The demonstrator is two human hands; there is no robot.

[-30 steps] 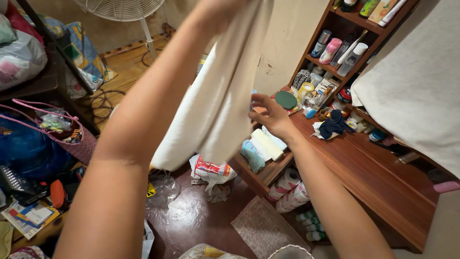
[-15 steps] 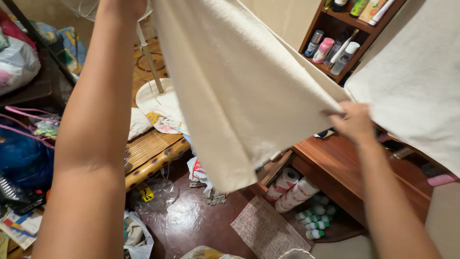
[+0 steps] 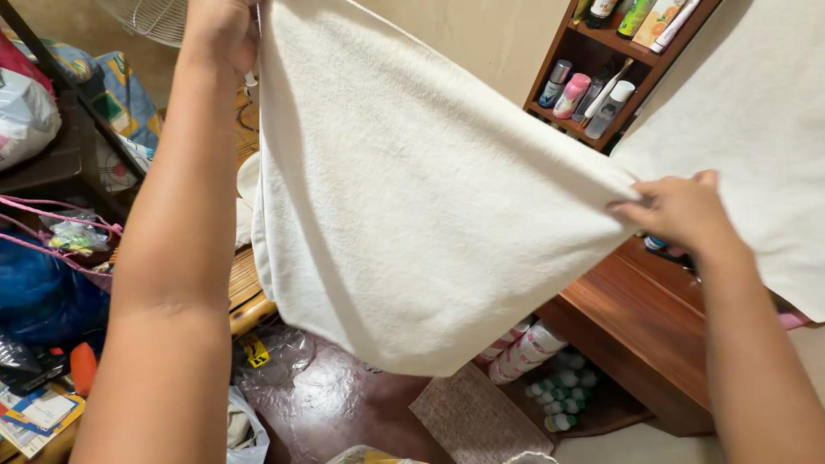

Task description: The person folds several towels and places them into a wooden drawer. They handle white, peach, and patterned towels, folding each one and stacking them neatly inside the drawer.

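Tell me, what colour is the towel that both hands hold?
The towel is plain cream-white, without pattern; the head view shows it, stretched between the left hand and the right hand.

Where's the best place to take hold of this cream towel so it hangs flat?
Probably by its two upper corners, from the outer sides. The left hand already pinches one corner up high and the right hand pinches the opposite edge lower, so the cream towel spreads between them, sagging toward the lower hem.

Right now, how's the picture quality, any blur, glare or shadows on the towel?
Head view: the cream towel is sharp, its weave visible, with soft shadow folds near the left hand; the right hand is sharp too; glare shines on the dark floor; the edges look wide-angle stretched.
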